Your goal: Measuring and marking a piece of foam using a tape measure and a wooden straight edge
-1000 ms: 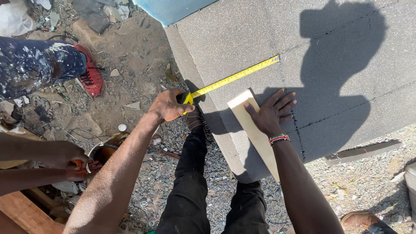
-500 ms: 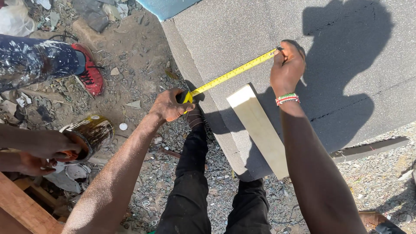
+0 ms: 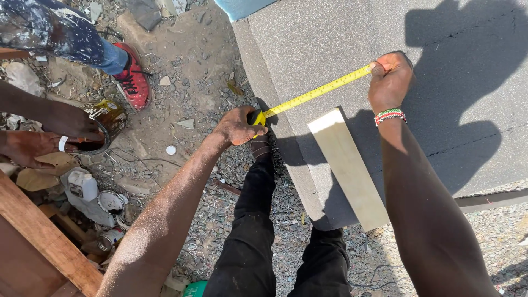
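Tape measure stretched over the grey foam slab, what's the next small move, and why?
Probably mark the grey foam slab at the tape's far end. The left hand holds the case at the slab's edge, the right hand pins the yellow tape measure flat, and the wooden strip lies beside it.

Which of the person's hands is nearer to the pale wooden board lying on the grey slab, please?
Right. The right hand pinches the tape's end just above the wooden board; the left hand holds the tape measure case off the slab's edge.
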